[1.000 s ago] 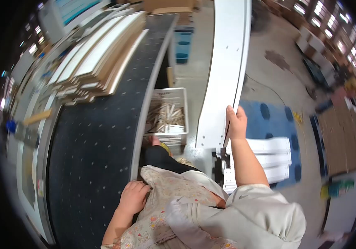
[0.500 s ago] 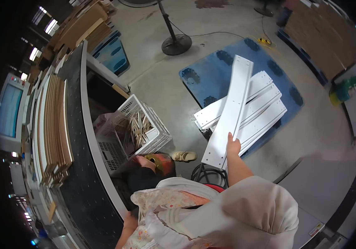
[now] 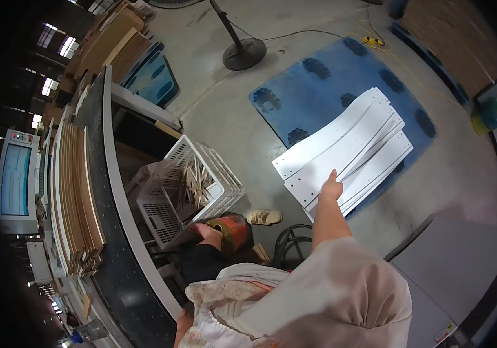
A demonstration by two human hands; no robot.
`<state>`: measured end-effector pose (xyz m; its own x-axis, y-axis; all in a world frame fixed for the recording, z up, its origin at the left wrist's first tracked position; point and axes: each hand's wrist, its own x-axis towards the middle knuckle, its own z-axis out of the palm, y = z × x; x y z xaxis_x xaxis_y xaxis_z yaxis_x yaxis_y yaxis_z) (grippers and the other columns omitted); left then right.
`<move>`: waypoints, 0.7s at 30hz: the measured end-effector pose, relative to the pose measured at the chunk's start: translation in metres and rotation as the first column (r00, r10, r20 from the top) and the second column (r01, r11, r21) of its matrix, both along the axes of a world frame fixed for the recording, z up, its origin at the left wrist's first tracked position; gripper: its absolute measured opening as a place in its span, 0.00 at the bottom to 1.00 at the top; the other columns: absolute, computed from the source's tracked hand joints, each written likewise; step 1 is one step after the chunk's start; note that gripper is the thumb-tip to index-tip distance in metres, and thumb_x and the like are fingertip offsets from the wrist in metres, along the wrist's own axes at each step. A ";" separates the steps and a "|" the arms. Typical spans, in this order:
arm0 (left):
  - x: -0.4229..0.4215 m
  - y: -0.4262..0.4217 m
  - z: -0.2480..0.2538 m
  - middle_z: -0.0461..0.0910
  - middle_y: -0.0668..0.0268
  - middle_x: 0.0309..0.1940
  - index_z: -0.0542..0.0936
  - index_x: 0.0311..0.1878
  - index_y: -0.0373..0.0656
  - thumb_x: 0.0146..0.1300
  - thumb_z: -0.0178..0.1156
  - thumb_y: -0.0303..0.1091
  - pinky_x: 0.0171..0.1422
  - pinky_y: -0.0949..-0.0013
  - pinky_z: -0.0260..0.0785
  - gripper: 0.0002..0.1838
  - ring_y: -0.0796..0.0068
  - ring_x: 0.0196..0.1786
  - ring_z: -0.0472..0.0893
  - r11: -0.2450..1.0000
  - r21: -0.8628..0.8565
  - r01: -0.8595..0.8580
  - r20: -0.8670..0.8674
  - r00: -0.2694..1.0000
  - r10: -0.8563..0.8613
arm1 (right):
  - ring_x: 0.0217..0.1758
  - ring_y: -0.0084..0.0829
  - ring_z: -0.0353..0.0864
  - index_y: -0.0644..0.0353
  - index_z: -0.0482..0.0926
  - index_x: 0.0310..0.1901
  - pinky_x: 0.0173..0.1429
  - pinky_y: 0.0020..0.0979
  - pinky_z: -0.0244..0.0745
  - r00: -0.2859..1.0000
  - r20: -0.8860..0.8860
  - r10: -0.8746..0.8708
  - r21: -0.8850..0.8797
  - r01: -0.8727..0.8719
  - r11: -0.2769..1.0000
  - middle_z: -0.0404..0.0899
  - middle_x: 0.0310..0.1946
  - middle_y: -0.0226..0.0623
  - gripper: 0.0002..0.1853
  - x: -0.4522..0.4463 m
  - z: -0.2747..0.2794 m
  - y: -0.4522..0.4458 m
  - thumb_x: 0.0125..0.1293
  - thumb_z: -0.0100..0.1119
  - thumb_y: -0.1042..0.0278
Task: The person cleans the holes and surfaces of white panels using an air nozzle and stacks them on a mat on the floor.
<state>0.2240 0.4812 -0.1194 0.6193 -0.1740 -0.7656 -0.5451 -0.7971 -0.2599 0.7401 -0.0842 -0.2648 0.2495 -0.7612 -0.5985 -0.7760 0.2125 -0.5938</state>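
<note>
My right hand is at the near edge of a white curved panel with small drilled holes. Its thumb lies on the top face; the other fingers are hidden beneath or behind. That panel rests among several similar white panels, stacked on a blue pallet on the floor. Low in the view, my left hand is beside the pale edge of the black-topped table, partly covered by clothing, its fingers not showing.
A white plastic crate holds thin offcuts beside the table. Near it stand a red and green canister and a shoe. Curved boards are stacked on the table. A fan base and its cable lie beyond; a grey surface is at right.
The white panel held in my right hand has swung from a steep angle across the stack down to the right, and now lies roughly in line with the others.
</note>
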 end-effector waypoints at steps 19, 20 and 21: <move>-0.015 -0.002 0.008 0.78 0.66 0.23 0.80 0.21 0.49 0.53 0.51 0.33 0.62 0.64 0.55 0.10 0.73 0.35 0.77 1.000 0.015 0.027 -0.053 0.998 -0.026 | 0.43 0.52 0.78 0.79 0.73 0.42 0.50 0.42 0.73 0.985 0.040 -0.165 0.111 0.160 0.981 0.78 0.41 0.58 0.38 -0.029 -0.028 0.024 0.63 0.50 0.38; -0.016 0.002 0.005 0.78 0.66 0.22 0.78 0.20 0.49 0.54 0.50 0.33 0.60 0.66 0.56 0.10 0.72 0.34 0.77 0.998 0.014 0.053 -0.037 0.998 -0.052 | 0.43 0.52 0.78 0.79 0.74 0.42 0.49 0.43 0.73 0.987 0.017 -0.160 0.101 0.158 0.982 0.78 0.41 0.58 0.37 -0.028 -0.024 0.027 0.63 0.50 0.39; -0.021 0.005 -0.003 0.77 0.65 0.21 0.77 0.20 0.50 0.55 0.50 0.32 0.58 0.67 0.58 0.10 0.71 0.33 0.77 0.997 0.010 0.078 -0.020 0.997 -0.078 | 0.43 0.52 0.78 0.79 0.74 0.42 0.49 0.43 0.73 0.987 0.022 -0.161 0.102 0.158 0.982 0.78 0.41 0.58 0.37 -0.026 -0.022 0.029 0.63 0.50 0.39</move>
